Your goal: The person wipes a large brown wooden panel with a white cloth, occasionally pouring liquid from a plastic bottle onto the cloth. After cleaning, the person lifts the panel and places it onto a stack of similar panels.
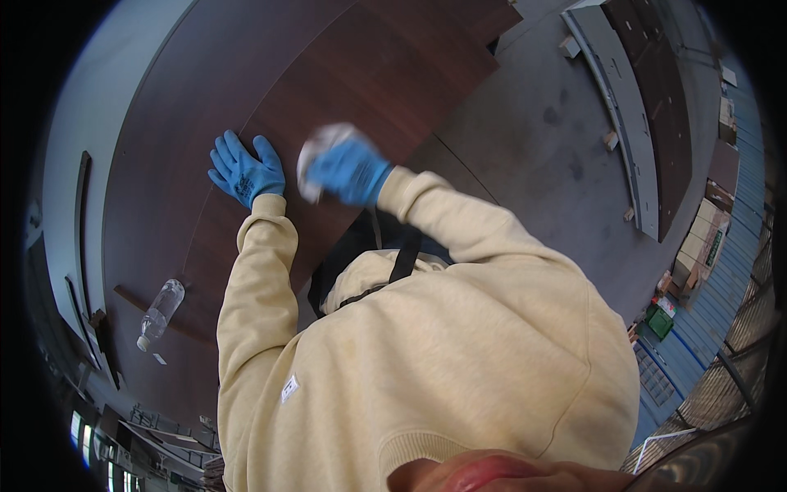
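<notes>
My left hand (pixel 248 170), in a blue work glove, lies flat with spread fingers on a dark reddish-brown wood panel (pixel 352 78). To its right, my right hand (pixel 352 170), gloved the same way, is closed around a white cloth (pixel 316 156) over the panel near its right edge. Motion blurs the cloth and the glove, and the fingers' exact grip is partly hidden. On the left part of the brown surface a clear plastic bottle (pixel 166 303) with clear liquid lies on its side.
A thin dark strip (pixel 135 299) lies beside the bottle. Beyond the panel's right edge is grey floor (pixel 525 156). Farther right, brown and grey panels (pixel 643 107) rest on small wooden blocks (pixel 611 141). Cardboard boxes (pixel 697 242) and a green bin (pixel 659 320) stand by the blue wall.
</notes>
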{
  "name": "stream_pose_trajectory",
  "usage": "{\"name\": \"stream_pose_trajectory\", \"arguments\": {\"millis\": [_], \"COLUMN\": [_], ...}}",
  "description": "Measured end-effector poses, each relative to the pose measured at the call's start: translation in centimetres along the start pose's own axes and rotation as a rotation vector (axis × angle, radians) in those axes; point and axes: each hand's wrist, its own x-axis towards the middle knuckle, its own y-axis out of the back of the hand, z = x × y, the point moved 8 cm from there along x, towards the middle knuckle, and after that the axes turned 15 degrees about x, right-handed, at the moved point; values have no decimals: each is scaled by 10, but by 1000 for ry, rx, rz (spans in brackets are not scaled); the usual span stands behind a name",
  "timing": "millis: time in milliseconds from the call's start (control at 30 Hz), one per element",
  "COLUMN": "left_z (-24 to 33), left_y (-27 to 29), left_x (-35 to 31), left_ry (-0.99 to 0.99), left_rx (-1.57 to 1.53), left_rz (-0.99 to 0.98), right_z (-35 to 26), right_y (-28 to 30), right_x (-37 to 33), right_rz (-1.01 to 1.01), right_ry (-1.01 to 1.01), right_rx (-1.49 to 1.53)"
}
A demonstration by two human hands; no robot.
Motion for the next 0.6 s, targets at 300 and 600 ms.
{"name": "stream_pose_trajectory", "arguments": {"millis": [300,600], "left_z": [8,1], "left_y": [6,5], "left_x": [1,0], "left_ry": [-6,-5], "left_rx": [-32,-134], "left_rz": [34,131], "right_z": [101,0], "right_y": [235,-17], "right_x": [6,3], "right_rz": [456,-120], "right_ry": [-286,-78], "right_rx": [-879,-486]}}
